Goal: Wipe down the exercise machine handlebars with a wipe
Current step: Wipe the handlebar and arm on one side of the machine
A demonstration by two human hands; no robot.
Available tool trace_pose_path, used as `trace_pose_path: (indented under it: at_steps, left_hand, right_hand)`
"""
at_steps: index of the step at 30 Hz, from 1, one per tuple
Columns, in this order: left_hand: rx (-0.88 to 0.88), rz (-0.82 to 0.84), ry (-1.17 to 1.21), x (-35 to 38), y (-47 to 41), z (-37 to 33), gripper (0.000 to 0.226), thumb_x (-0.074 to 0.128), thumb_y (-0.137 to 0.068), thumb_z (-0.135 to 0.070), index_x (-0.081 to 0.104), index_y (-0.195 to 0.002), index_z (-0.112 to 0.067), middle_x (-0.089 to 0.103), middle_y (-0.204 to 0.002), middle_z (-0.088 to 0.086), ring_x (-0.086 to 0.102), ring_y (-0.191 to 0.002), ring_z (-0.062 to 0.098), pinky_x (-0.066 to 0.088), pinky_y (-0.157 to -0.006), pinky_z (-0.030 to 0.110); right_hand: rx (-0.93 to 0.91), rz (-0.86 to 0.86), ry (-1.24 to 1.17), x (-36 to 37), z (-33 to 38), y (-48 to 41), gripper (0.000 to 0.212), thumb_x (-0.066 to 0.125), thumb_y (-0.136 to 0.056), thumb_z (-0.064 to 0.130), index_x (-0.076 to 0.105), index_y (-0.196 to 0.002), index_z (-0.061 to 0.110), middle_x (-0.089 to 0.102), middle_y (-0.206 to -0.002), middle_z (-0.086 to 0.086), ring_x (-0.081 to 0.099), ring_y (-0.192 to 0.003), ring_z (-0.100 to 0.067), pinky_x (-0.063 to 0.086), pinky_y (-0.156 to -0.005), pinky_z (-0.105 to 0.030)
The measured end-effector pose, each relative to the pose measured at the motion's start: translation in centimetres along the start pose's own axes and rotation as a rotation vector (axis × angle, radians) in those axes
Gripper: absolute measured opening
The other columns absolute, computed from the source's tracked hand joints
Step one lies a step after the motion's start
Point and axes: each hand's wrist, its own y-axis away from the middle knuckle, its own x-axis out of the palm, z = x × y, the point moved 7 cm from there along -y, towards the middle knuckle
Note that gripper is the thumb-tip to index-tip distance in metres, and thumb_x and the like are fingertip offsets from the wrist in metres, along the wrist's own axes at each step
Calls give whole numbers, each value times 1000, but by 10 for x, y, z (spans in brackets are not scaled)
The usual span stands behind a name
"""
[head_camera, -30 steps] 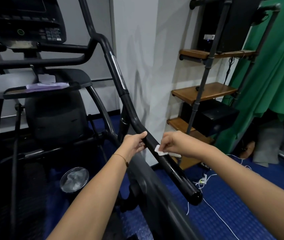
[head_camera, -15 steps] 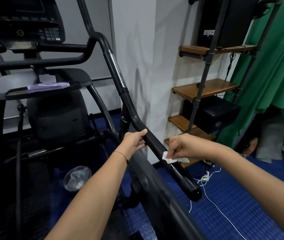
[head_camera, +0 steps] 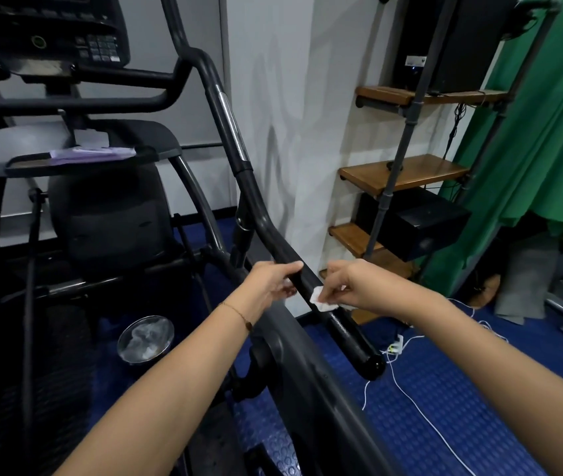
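My left hand (head_camera: pixel 273 283) grips the bar (head_camera: pixel 345 328); just beside it my right hand (head_camera: pixel 352 286) pinches the wipe (head_camera: pixel 321 302) against it. Past my right the end shines, perhaps wiped; above my left looks undone.

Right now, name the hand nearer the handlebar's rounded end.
Right. The right hand holds the wipe on the handlebar, closer to the rounded end; the left hand grips farther up.
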Motion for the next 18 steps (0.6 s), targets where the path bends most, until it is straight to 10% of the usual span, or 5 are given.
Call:
trace_pose_path:
  at_steps: [4,8,12,18]
  left_hand:
    - [-29,6,77,1,7,5,10,66,-85,-4,56,-87,-4,60,-75,7,62,-62,18,56,-57,26]
    - [-34,7,73,1,7,4,13,67,-84,-3,56,-91,-2,61,-78,10,62,-64,19,56,-48,25]
    - [-15,16,84,2,9,4,10,64,-86,-2,55,-83,-4,59,-77,8,61,-62,17,54,-67,28]
    - [0,6,93,3,10,2,9,63,-87,-2,55,-84,-3,60,-77,9,61,-62,17,52,-71,28]
  right_hand:
    - [26,162,-48,1,-6,13,17,64,-85,13,73,-95,23,48,-81,14,52,-75,2,43,-77,-14]
    - [16,-27,-72,0,-3,18,12,66,-84,12,74,-91,17,49,-79,13,56,-78,-8,46,-80,-24]
    - [30,161,-90,4,-7,33,17,66,-83,9,75,-91,21,50,-81,13,52,-75,4,40,-71,-8]
    - [54,-3,-135,2,-6,32,14,67,-82,8,75,-89,17,50,-78,9,57,-77,-7,46,-78,-21]
